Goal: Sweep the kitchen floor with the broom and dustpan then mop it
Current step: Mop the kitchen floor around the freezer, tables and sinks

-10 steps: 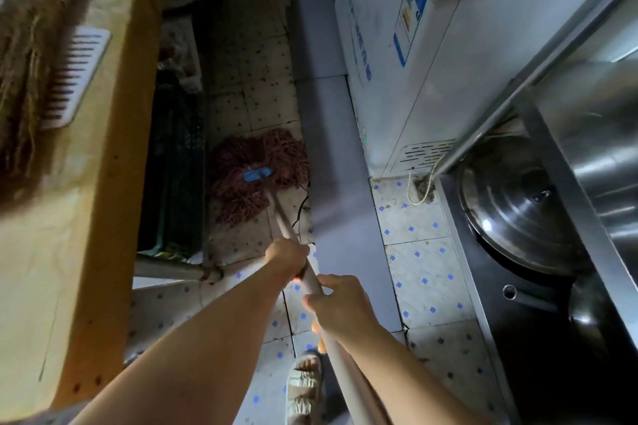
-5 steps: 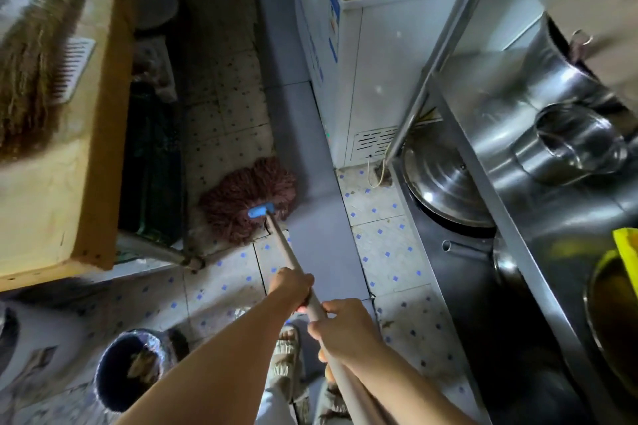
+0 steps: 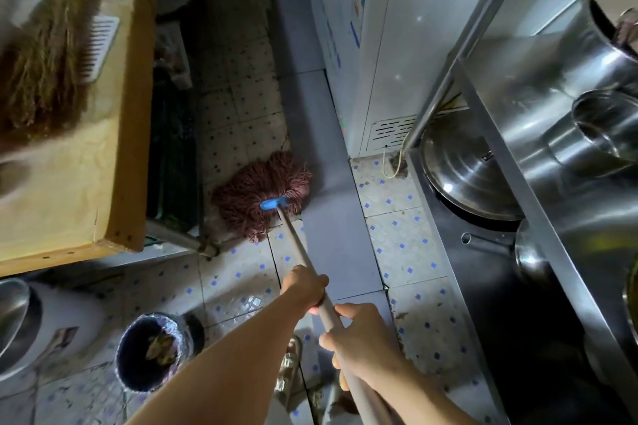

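Mopping tiled floor (image 3: 397,235), string mop (image 3: 262,195) beside the table leg.
Pale handle (image 3: 297,245) (stiff; head soft, likely heavy wet) is clasped by left hand (image 3: 305,286) and right hand (image 3: 362,343).

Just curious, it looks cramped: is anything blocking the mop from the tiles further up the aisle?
Nothing visible lies ahead of the reddish string mop head on the blue-dotted tiled floor. A dark green crate under the wooden table hems its left side.

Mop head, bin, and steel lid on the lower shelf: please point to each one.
mop head (image 3: 255,197), head view, on its reddish strings.
bin (image 3: 127,359), head view, on its left rim.
steel lid (image 3: 462,176), head view, on its domed top.
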A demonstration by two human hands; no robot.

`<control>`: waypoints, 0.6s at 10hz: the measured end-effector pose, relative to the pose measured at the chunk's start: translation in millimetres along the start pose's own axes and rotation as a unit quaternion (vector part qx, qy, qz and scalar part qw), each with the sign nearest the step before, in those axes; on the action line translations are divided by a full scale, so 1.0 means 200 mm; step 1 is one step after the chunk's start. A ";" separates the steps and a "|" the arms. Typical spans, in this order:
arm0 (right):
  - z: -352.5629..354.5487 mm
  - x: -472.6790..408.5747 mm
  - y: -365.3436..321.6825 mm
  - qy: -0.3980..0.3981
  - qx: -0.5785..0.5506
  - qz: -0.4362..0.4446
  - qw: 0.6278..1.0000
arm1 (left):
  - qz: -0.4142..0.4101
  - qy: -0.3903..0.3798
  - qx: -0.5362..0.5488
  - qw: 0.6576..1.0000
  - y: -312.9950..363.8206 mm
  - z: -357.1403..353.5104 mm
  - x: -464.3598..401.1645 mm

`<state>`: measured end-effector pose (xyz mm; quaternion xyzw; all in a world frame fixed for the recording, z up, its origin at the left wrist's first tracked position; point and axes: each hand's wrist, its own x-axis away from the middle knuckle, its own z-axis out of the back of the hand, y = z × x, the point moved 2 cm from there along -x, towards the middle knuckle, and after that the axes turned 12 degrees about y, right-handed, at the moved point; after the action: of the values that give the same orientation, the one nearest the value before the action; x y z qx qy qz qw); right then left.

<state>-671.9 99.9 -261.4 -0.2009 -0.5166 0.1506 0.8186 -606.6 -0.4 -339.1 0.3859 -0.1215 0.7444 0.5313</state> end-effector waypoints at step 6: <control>-0.37 -0.08 -0.30 0.031 -0.015 0.023 0.999 | -0.037 -0.009 0.056 0.998 -0.12 0.29 -0.41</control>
<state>-609.6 26.4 -273.6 -0.2296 -0.4888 0.1550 0.8273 -548.7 -82.7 -363.5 0.4259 -0.0695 0.7263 0.5350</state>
